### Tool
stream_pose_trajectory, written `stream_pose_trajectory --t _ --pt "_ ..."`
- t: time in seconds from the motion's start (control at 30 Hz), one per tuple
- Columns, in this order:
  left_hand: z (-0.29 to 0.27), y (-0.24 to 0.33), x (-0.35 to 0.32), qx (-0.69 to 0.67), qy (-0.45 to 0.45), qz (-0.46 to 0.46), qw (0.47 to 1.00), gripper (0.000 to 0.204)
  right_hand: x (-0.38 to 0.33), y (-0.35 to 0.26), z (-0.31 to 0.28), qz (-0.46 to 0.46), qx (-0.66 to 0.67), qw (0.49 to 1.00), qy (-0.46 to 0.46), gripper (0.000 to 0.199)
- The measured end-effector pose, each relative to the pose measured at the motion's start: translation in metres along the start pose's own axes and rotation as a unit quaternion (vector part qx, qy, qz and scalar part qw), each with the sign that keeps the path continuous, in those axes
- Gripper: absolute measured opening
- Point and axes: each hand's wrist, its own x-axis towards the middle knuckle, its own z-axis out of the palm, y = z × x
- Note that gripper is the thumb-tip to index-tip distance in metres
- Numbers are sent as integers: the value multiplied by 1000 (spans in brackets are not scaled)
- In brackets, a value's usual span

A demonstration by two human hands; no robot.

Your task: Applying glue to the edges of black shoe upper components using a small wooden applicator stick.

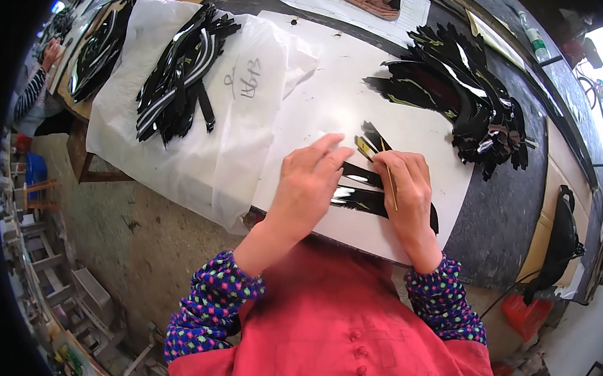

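From my remote seat I see the left hand [309,178] with its fingers curved and loosely spread; I can't tell whether their tips pinch anything. The right hand [408,185] is closed narrow, holding a thin gold-coloured stick [389,180] that slants past the thumb, one end beyond the fingertips and the other down toward the palm.

The upper black strip [358,173] lies between the two hands, just beside the left fingertips. Nearer the wearer, the lower black strip [360,201] runs from beside the left fingers and under the right hand, its far end showing past the palm. Just ahead of the right fingertips is a small dark piece with a yellow patch [364,148] (I can't make out whether the stick touches it).

A white board [336,86] spreads under both hands. Well ahead and to the right of the right fingers sits a heap of black strips [456,80]; well left of the left fingers, a bundle of glossy strips [183,75] rests on a translucent white sheet [238,142].
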Motion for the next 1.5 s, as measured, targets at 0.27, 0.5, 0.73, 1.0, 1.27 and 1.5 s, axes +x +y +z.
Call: stream_pose_trajectory --t 0.27,0.5,0.73,1.0,1.27,1.5 --pt "-5 1 -11 -2 37 -36 999 34 2 3 -1 72 100 991 49 17" --pt "-4 -2 -8 -22 15 -70 997 32 -9 -5 -8 -11 55 998 -13 22" --pt "-8 -2 -7 50 27 -19 998 20 -12 -9 -13 -35 88 995 18 27" --pt "-10 6 -6 -61 27 -42 997 32 -12 -7 -10 -14 120 992 36 26" --pt "-16 7 -7 -83 -3 -42 996 37 -13 -5 -8 7 120 991 59 22" --pt "-14 17 -10 -27 33 -25 999 35 -14 -4 -7 -11 107 993 55 26"
